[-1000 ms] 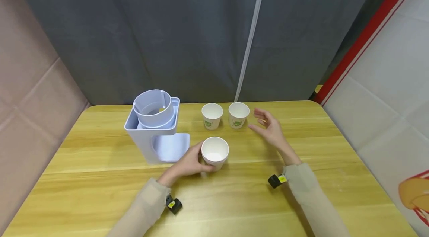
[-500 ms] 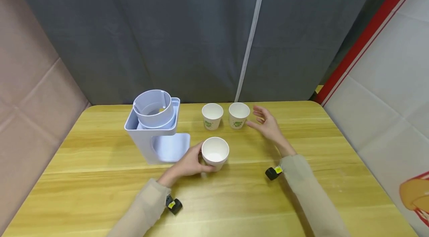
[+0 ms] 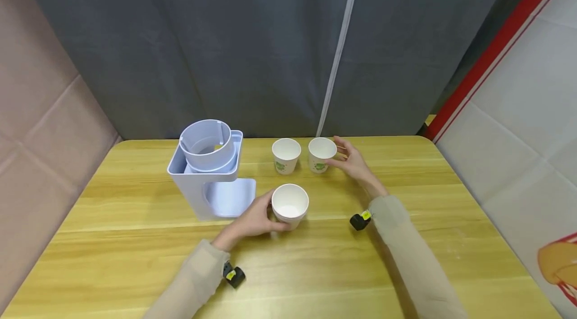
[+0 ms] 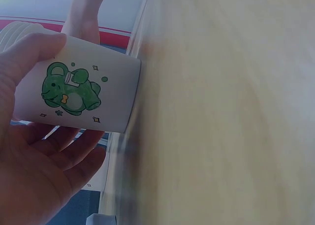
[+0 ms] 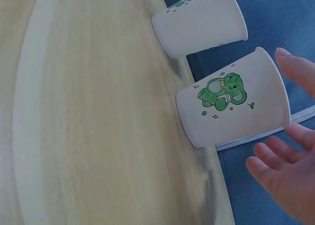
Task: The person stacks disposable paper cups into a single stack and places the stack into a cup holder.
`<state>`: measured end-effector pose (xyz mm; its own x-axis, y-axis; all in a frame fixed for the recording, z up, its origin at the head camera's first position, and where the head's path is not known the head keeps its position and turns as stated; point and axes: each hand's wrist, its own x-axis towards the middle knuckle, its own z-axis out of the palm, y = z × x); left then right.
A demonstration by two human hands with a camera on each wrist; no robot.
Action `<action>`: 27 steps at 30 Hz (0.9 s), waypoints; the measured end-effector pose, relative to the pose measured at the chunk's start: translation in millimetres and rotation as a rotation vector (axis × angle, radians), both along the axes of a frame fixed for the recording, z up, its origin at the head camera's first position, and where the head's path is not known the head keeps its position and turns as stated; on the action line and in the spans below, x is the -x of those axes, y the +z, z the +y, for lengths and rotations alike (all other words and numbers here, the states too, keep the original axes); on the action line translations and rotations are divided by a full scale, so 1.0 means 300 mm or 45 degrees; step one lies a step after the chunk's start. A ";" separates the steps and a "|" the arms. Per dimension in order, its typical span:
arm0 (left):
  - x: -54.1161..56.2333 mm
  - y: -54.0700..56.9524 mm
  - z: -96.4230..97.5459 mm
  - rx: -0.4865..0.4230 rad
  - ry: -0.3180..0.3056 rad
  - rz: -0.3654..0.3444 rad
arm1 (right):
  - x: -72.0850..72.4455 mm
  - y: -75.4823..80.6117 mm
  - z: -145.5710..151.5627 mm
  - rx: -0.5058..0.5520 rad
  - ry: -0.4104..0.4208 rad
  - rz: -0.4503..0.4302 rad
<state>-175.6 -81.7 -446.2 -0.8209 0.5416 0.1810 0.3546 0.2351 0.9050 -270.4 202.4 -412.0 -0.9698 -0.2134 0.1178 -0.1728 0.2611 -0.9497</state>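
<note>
My left hand (image 3: 253, 216) grips a stack of nested white paper cups (image 3: 289, 202) standing on the table. In the left wrist view, the thumb lies along the upper side of the stacked cups (image 4: 74, 84), which show a green cartoon animal, with the fingers below. Two more paper cups stand upright near the back edge: a left cup (image 3: 286, 155) and a right cup (image 3: 321, 154). My right hand (image 3: 356, 163) is at the right cup, thumb and fingers spread on either side of its rim. In the right wrist view, the fingers (image 5: 275, 161) are loosely bent beside this printed cup (image 5: 231, 99).
A pale blue plastic stand (image 3: 198, 194) with a round open-topped drum (image 3: 206, 146) and a flat base plate (image 3: 234, 196) is left of the cups. The wooden table (image 3: 315, 279) ends at a dark grey curtain (image 3: 252, 48).
My right hand has moved left and slightly forward, from beside the right cup to around its rim. The left hand and the cup stack have stayed in place.
</note>
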 end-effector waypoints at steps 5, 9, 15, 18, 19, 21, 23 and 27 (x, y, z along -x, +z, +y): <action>0.000 -0.001 0.000 0.005 -0.001 0.001 | 0.016 -0.009 -0.010 -0.014 -0.004 -0.021; -0.001 -0.001 0.000 0.006 0.004 0.012 | 0.024 -0.017 -0.017 -0.041 -0.001 -0.023; 0.001 -0.002 0.001 0.002 0.007 0.004 | 0.034 -0.024 -0.026 -0.039 0.009 -0.025; 0.003 -0.004 0.002 0.005 0.004 -0.004 | 0.038 -0.026 -0.029 -0.037 0.001 -0.043; 0.003 -0.005 0.001 0.007 0.005 -0.004 | 0.040 -0.028 -0.030 -0.036 -0.002 -0.049; 0.004 -0.004 0.001 0.008 0.004 0.002 | 0.044 -0.031 -0.031 -0.033 -0.003 -0.059; 0.003 -0.002 0.001 0.010 0.004 0.020 | 0.049 -0.034 -0.033 -0.034 0.000 -0.055; 0.001 0.003 0.000 0.012 0.003 0.063 | 0.055 -0.037 -0.040 -0.036 0.002 -0.050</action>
